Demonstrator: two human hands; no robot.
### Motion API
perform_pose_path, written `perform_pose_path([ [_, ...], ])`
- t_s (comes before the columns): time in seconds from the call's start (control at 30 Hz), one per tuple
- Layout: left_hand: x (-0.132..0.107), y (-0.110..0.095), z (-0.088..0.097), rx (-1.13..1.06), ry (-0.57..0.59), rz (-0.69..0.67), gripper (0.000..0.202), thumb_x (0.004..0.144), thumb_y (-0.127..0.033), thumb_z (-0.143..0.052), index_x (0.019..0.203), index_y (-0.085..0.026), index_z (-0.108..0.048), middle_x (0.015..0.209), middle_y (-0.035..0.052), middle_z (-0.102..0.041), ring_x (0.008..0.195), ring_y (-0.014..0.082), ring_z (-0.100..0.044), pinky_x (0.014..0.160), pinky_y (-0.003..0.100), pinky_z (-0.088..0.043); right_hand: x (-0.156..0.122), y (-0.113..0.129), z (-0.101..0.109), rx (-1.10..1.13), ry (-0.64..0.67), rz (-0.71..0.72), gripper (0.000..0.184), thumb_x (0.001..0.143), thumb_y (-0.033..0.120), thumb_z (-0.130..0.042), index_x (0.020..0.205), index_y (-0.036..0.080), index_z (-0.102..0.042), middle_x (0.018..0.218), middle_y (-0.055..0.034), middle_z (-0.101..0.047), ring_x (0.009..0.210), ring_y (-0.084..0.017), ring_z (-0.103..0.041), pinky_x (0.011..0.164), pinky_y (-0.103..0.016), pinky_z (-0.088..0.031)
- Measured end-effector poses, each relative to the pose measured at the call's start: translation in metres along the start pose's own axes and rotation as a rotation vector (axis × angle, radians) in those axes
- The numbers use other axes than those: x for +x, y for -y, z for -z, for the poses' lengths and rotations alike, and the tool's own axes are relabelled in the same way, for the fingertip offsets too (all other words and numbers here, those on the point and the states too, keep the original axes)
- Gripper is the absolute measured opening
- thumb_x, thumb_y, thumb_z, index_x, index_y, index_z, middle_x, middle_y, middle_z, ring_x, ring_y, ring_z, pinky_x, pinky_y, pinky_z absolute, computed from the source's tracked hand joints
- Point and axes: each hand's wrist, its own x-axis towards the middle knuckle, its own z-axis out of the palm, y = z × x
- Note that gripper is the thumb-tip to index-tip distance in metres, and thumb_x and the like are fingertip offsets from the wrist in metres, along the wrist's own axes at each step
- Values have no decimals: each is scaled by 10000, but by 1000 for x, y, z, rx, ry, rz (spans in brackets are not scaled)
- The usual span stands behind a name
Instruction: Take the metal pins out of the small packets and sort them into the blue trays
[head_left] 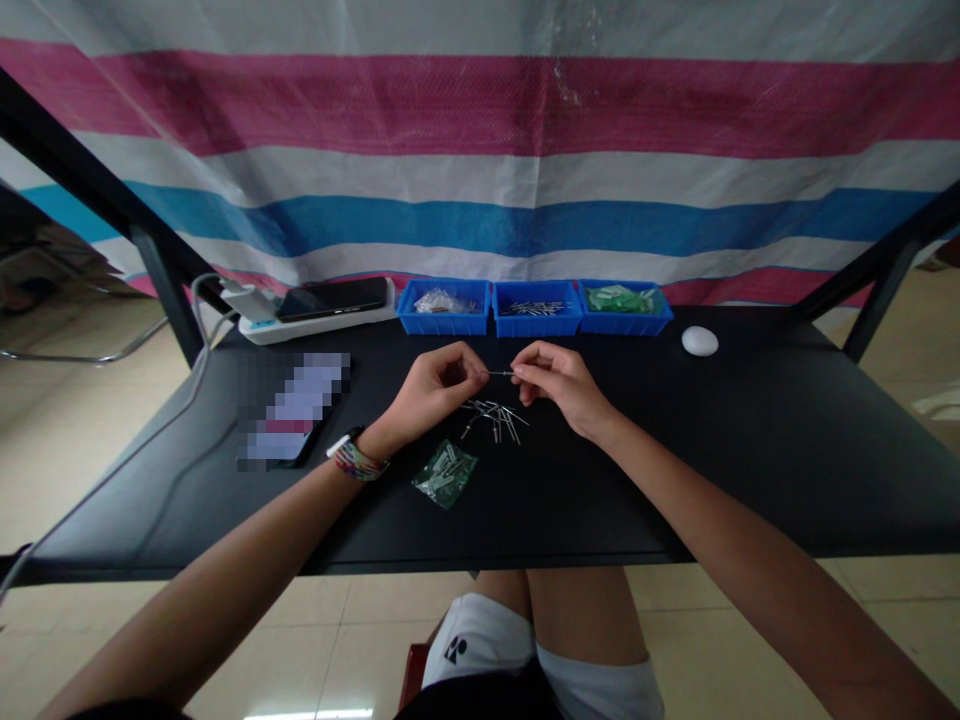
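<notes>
Between my two hands stretches a thin metal pin (498,374), held level above the black tabletop. My left hand (444,380) pinches its left end between thumb and finger. At the other end, my right hand (556,380) has its fingertips closed on the pin, and a small thicker part shows beside them. Below the hands lies a loose pile of similar metal pins (496,418). Nearer to me is a small green plastic bag (445,473) with pale slender pieces in it.
Three blue bins stand along the back: one with clear packets (442,302), one with metal pins (536,308), one with green bags (621,299). A white mouse-like object (700,341) sits right. Left are a power strip (319,320) carrying a phone (334,297), and a pixelated phone (300,410).
</notes>
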Motion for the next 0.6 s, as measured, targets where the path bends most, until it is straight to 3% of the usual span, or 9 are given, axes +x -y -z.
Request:
perform_pose_path([
  [0.17,2,2,0,19,-16,45,173,875,-306,-758,916,-159,-677,724,-14,-602,633,116,-531,590,233,-390,3,0,3,-81,-103,158,221,788,347,-836,876,200,-697,787,12,-678,567,-108,-608,549,-272,-543],
  [0.3,2,6,1,52,-5,50,131,889,-274,-708,938,-156,-677,744,-9,-608,654,121,-542,595,238,-396,20,8,24,-247,-396,417,150,865,337,-774,888,218,-684,822,1,-691,583,-121,-613,553,-279,-522],
  [0.4,1,8,2,73,19,40,104,885,-243,-670,943,-157,-683,772,2,-626,682,130,-564,613,247,-420,36,10,45,-455,-583,534,104,909,312,-721,932,211,-720,822,-15,-710,560,-134,-604,542,-289,-487],
  [0.53,1,10,3,97,29,36,103,881,-235,-638,935,-159,-680,768,6,-630,673,135,-570,610,255,-426,39,9,57,-710,-549,587,126,906,195,-642,921,190,-766,1065,-73,-763,564,-120,-565,574,-307,-492],
  [0.6,2,10,3,101,18,37,101,875,-234,-637,928,-159,-679,762,5,-628,666,133,-566,605,255,-422,29,11,50,-785,-521,623,162,906,146,-605,898,189,-761,1023,-63,-749,555,-112,-524,585,-301,-486],
])
